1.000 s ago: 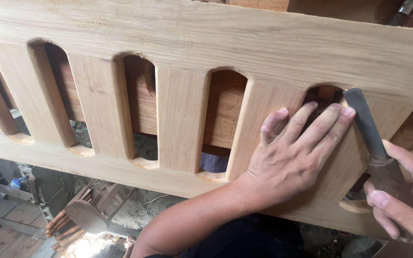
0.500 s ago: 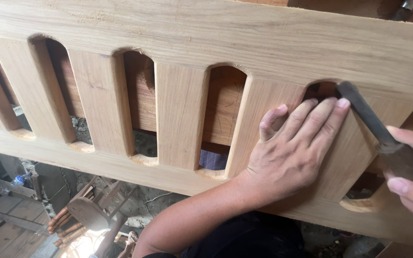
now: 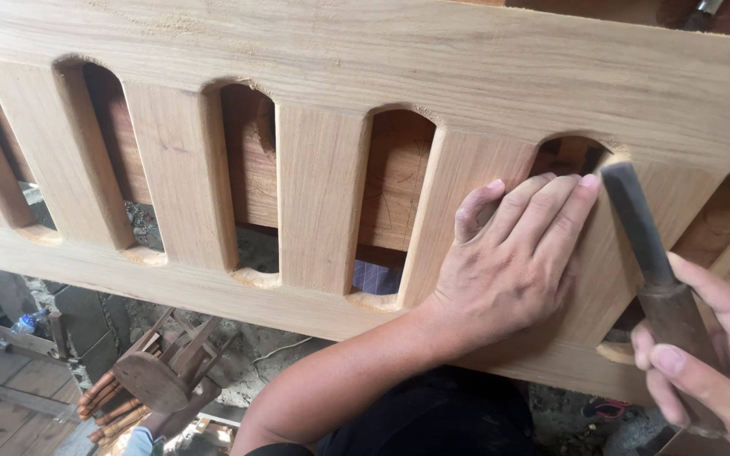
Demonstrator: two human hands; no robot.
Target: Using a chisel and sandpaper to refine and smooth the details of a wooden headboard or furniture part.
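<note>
Left hand [image 3: 513, 253] flat, fingers spread, bracing the wooden panel [image 3: 365, 63]; right hand [image 3: 711, 355] grip closed on the chisel [image 3: 640, 228], tip at the right arched slot's top edge [image 3: 614, 156], looks mid-paring, needing controlled pushes.

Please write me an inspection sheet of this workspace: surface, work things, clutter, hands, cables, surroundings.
Surface: pale wooden panel with arched slots between flat slats, tilted.
Job's things: chisel, its blade tip at the top of an arched slot.
Clutter: nothing seen on the panel.
Grippers: left hand lies flat on a slat; right hand grips the chisel handle.
Cables: one thin pale line on the ground below; cannot tell if it is a cable.
Surroundings: small wooden stool, plastic bottle, planks below.
</note>
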